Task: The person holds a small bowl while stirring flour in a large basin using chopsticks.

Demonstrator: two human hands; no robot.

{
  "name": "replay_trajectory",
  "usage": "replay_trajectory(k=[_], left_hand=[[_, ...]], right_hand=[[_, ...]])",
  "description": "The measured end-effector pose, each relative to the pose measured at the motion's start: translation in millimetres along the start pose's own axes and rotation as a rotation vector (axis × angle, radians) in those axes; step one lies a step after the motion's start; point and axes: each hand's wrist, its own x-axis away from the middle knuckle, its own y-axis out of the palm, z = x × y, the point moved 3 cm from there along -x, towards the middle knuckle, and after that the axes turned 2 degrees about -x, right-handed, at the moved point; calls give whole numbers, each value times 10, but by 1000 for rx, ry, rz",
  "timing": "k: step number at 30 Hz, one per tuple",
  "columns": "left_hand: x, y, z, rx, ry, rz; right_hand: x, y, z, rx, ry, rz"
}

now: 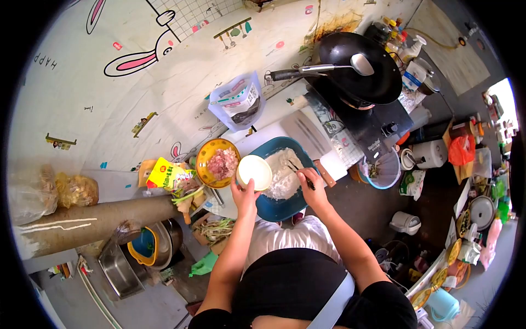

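Observation:
My left hand [245, 194] is closed on the near rim of a small white bowl [254, 172], held over the left side of a blue-green basin [272, 208]. White flour [282, 174] lies in the basin. In my right hand [312, 186] is a fork [294, 165] with a dark handle, its tines pointing into the flour. A yellow bowl [204, 163] of minced meat [222, 163] stands left of the white bowl. Right of the basin, a cleaver [312, 137] with a wooden handle lies on a white board [263, 137].
A black wok [383, 77] holding a ladle [360, 64] sits on the stove [378, 129] at upper right. Behind the basin stands a clear pouch [238, 104]. Yellow packet [167, 174] and vegetables [188, 196] lie left; a bin [385, 170] stands right.

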Motion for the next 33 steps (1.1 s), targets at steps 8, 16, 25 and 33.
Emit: replay_trajectory(k=[8, 16, 25, 33], left_hand=[[-131, 139, -20, -27, 99, -35], [-100, 143, 70, 61, 12, 7], [-51, -172, 56, 197, -50, -54], [71, -371, 39, 227, -85, -30]], right_hand=[[-13, -69, -58, 9, -13, 10], [-84, -54, -124, 12, -76, -9], [-149, 134, -190, 60, -140, -123], [-94, 322, -136, 114, -196, -127]])
